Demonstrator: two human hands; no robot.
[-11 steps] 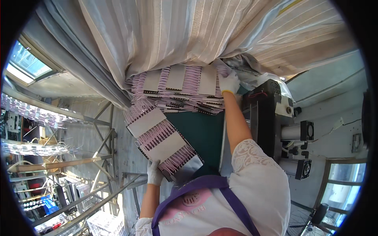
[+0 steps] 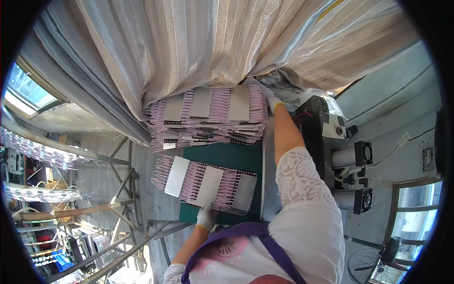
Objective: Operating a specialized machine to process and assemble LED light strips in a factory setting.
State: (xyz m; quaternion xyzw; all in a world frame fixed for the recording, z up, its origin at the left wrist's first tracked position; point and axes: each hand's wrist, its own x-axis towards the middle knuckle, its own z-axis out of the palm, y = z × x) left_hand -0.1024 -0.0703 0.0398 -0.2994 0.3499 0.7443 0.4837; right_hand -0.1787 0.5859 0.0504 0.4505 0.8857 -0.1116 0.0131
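Observation:
A panel of pink looped cords (image 2: 194,181), crossed by grey plates and edged with black strips, lies at a slant over the green work surface (image 2: 227,150). My left hand (image 2: 205,217), in a white glove, grips its near edge with the thumb on top. Beyond it is a layered stack of similar corded panels (image 2: 219,106) with grey plates across its top. My right hand (image 2: 273,100), also gloved, reaches to the stack's far right corner beside the curtain. Its fingers are mostly hidden there, so I cannot see what they hold.
A striped curtain (image 2: 203,42) hangs along the far side, touching the stack. To the right stands a black machine (image 2: 313,137) with cylinders. A metal frame (image 2: 130,175) is at the left, and a fan (image 2: 366,265) at the lower right.
The near panel has swung away from its steep slant to lie nearly crosswise, and my left hand has moved right with it. My right hand stays near the stack's far right corner.

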